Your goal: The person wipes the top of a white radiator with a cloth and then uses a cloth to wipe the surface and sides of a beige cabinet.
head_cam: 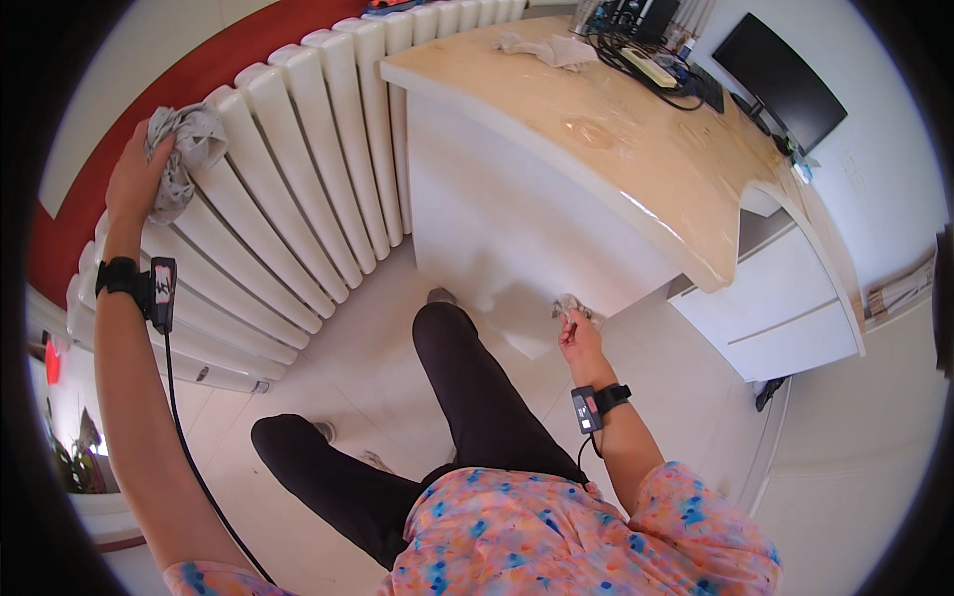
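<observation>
At the left, my left hand [136, 175] grips a crumpled grey patterned cloth [197, 134] and rests it on the upper ends of a white column radiator [291, 149]. My right hand [580, 337], held low beside the white side panel [507, 194] of a desk, has its fingers closed on a smaller crumpled grey cloth [570, 305]. Whether that cloth touches the panel I cannot tell. Both wrists carry black straps with small cabled devices.
The desk's wood-coloured top [522, 97] holds a whitish cloth [548, 51], a power strip [648, 67], tangled cables and a monitor [782, 82]. White drawers [782, 298] stand at the right. A potted plant [82, 462] is at the lower left. My legs are over the tiled floor.
</observation>
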The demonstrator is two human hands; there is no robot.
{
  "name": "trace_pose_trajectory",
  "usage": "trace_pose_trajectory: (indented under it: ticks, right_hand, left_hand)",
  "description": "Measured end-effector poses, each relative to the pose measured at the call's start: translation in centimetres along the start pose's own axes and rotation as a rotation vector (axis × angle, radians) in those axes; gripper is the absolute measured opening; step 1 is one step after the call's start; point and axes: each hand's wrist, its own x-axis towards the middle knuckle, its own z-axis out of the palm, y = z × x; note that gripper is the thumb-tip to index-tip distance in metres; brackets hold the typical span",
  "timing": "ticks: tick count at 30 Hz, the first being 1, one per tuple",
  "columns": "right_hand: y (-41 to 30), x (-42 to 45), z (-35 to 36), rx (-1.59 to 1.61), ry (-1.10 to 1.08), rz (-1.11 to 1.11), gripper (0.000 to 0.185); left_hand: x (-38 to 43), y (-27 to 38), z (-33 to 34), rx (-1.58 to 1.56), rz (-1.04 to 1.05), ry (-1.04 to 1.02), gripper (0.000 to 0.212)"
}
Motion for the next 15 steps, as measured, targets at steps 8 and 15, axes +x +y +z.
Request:
trace_pose_trajectory:
  ticks: [8, 15]
  right_hand:
    - [-4.0, -6.3, 2.8, -0.094, -0.122, -0.237, 0.02]
    - [-8.5, -11.3, 5.0, -0.085, -0.414, -0.475, 0.025]
  left_hand:
    - [-0.1, -0.1, -0.5, -0.01, 0.002, -0.033, 0.051]
    - [1.4, -6.9, 1.3, -0.029, 0.066, 0.02, 0.058]
